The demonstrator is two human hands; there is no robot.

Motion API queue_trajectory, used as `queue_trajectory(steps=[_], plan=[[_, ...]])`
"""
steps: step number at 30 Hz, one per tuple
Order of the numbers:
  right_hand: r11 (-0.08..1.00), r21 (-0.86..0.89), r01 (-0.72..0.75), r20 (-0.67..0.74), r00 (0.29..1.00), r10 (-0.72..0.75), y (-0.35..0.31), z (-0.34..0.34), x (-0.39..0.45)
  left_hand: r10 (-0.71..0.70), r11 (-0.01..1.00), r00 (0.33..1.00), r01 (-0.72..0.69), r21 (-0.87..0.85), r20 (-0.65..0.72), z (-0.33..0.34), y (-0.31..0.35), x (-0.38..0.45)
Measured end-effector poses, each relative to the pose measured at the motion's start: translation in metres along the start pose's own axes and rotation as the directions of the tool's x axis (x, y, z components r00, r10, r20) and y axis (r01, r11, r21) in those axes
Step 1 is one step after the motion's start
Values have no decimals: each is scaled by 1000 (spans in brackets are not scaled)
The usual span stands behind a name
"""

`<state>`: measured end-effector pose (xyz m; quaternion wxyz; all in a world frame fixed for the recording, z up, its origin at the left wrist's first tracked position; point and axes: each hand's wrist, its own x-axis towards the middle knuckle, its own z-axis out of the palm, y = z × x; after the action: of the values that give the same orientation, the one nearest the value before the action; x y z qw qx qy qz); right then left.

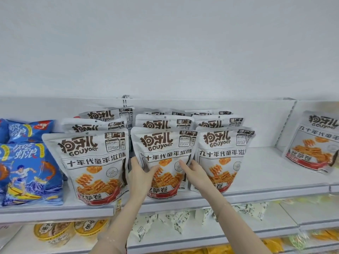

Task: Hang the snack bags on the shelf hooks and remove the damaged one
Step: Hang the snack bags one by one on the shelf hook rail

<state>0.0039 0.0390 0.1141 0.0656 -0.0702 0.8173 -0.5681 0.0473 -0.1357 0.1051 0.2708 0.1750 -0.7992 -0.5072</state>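
Your left hand [142, 173] and right hand [195, 170] cover the lower sides of the middle front bag [164, 153], so its bottom corners stay hidden. The back bags [163, 121] show only their tops (the front ones block the rest). The blue bags [27, 173] and the leaning bag [315, 142] are cut off by the picture's edges. The lower shelf snacks [176, 222] look blurry.
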Motion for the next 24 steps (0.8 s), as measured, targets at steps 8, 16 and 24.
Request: queue_trajectory(steps=[8, 16, 24], plan=[[909, -417, -5, 175, 981, 86, -26, -33, -11, -52, 993, 993, 41, 108, 105, -13, 5, -2], [829, -303, 471, -40, 862, -505, -167, -79, 0, 322, 945, 944, -317, 75, -65, -78, 88, -14], [215, -940, 265, 193, 933, -303, -167, -36, 117, 380, 925, 924, -379, 37, -35, -98, 117, 2]])
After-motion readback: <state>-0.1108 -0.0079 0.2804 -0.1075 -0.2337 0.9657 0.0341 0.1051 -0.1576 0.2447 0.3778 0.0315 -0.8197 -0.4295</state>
